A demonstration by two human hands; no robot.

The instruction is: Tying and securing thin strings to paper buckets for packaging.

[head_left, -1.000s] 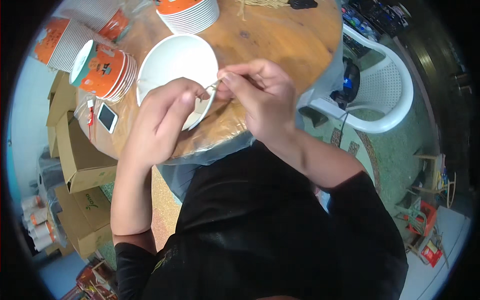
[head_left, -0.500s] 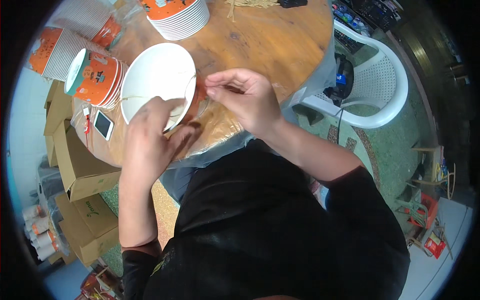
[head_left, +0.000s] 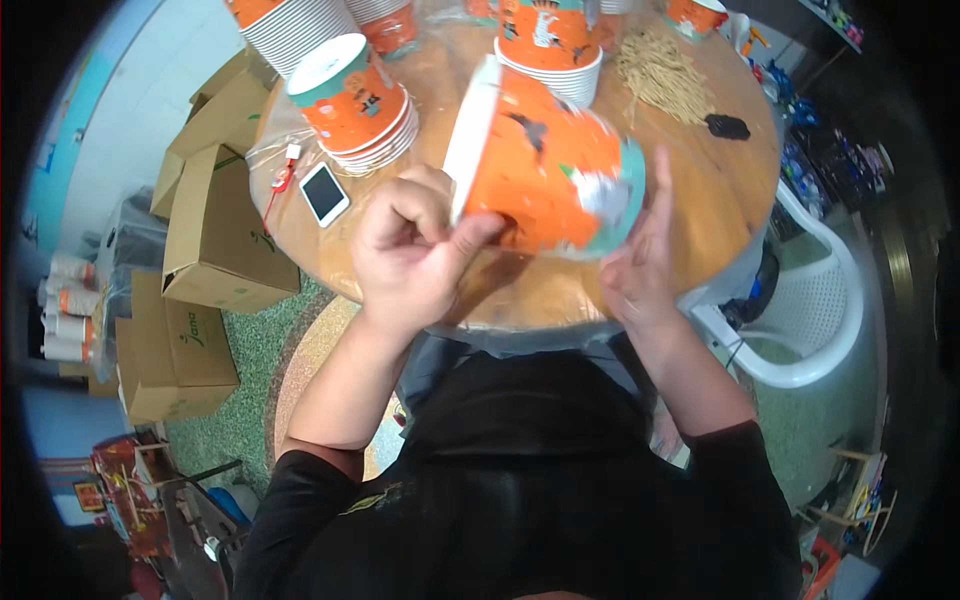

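A large orange paper bucket (head_left: 545, 165) with printed figures and a teal band at its base is tilted on its side above the table. Its white rim faces left. My left hand (head_left: 405, 250) grips it at the rim, thumb on the orange wall and fingers curled by the opening. At the teal base is my right hand (head_left: 642, 265), fingers stretched out along the bottom; whether it bears any weight I cannot tell. Just behind stands a stack of similar orange buckets (head_left: 550, 45). To the left is another stack (head_left: 355, 105), topped by a white opening.
The round wooden table (head_left: 540, 300) has a clear plastic cover. On it lie a white phone (head_left: 325, 194), a red cable (head_left: 280, 180) and a bundle of tan strings (head_left: 660, 75) with a black end. Cardboard boxes (head_left: 225, 230) stand left, a white plastic chair (head_left: 810, 310) right.
The bucket has been lifted and turned onto its side, its opening now facing left. My left hand has shifted to its rim; my right hand has opened from a pinch and moved to its base.
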